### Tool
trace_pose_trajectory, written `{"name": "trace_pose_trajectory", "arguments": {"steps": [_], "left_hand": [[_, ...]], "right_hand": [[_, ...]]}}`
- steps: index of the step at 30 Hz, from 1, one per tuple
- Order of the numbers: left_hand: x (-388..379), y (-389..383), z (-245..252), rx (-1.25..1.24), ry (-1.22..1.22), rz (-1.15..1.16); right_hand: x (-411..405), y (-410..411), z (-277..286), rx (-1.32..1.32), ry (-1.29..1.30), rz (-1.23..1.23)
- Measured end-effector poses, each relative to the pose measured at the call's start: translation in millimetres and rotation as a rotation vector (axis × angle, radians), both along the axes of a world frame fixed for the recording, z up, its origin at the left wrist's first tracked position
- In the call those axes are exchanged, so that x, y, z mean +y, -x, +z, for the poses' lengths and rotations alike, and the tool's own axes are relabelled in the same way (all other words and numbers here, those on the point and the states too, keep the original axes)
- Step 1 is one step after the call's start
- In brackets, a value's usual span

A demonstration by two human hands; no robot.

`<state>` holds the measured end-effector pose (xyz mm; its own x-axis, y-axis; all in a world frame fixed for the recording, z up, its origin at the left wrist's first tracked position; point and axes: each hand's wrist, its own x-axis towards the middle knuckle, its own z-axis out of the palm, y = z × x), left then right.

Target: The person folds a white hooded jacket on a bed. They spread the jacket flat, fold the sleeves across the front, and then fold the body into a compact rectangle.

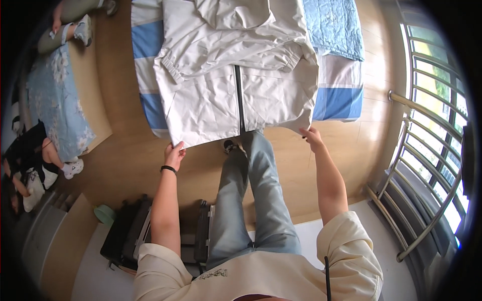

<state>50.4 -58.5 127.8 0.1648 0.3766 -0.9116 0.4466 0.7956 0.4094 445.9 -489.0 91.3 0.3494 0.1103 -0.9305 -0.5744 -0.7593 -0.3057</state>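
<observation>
A light grey hooded jacket [203, 109] lies spread before me with its sleeves folded inward across its upper part. Its dark front zipper [239, 99] runs down the middle, and the hood [237, 13] is at the far end. My left hand [175, 154] pinches the left corner of the hem, and a black band circles that wrist. At the right corner of the hem, my right hand [311, 137] grips the cloth. Under the jacket is a blue and white checked bed cover [340, 101]; the hem reaches past its near edge.
A light blue quilted cloth [333, 28] lies at the far right of the bed. An open black suitcase [126, 233] stands on the floor beside my legs. Metal railings [425, 109] line the window at right. Two people sit at left near a floral-covered bed [56, 101].
</observation>
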Motion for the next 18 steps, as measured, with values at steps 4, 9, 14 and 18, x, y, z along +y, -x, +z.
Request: {"name": "trace_pose_trajectory", "arguments": {"steps": [4,9,14,18], "left_hand": [[-5.6,6.5,17.3,0.025,-0.063,0.059],[-5.0,-4.6,71.1,0.045,-0.234,0.118],[-22.9,13.2,105.1,0.086,-0.281,0.083],[-44.4,43.9,127.1,0.131,-0.245,-0.032]], "right_hand": [[12.4,13.0,51.7,0.019,-0.228,-0.471],[8.5,36.0,99.3,-0.014,-0.398,-0.663],[1.3,62.1,144.5,-0.069,-0.315,-0.678],[-28.3,85.0,158.5,-0.035,-0.286,-0.671]]}}
